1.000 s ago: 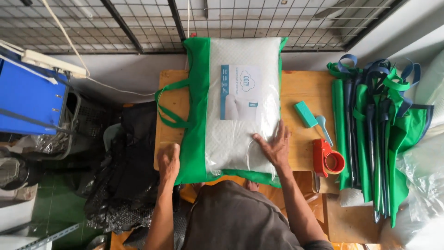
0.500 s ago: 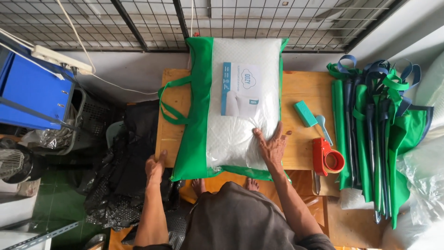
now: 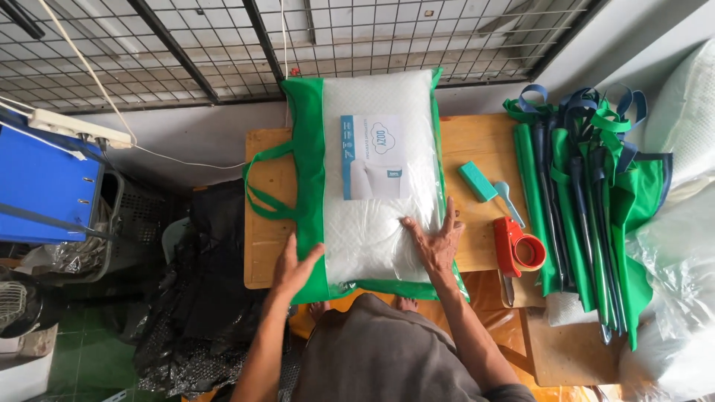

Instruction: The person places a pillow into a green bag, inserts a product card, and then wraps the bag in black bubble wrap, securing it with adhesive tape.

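A white pillow in a clear-fronted green bag point(image 3: 376, 179) lies at the middle of the wooden tabletop point(image 3: 477, 149). The right hand point(image 3: 436, 238) presses flat and open at its five o'clock corner; the left hand point(image 3: 294, 268), open, touches the seven o'clock edge. This looks like settling and smoothing; closing the bag's near end seems due. A red tape dispenser point(image 3: 518, 249) waits at three o'clock.

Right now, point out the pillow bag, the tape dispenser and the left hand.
pillow bag point(image 3: 376, 223): head view, on its clear front below the label.
tape dispenser point(image 3: 510, 240): head view, on its red body.
left hand point(image 3: 293, 268): head view, on the back of the hand.
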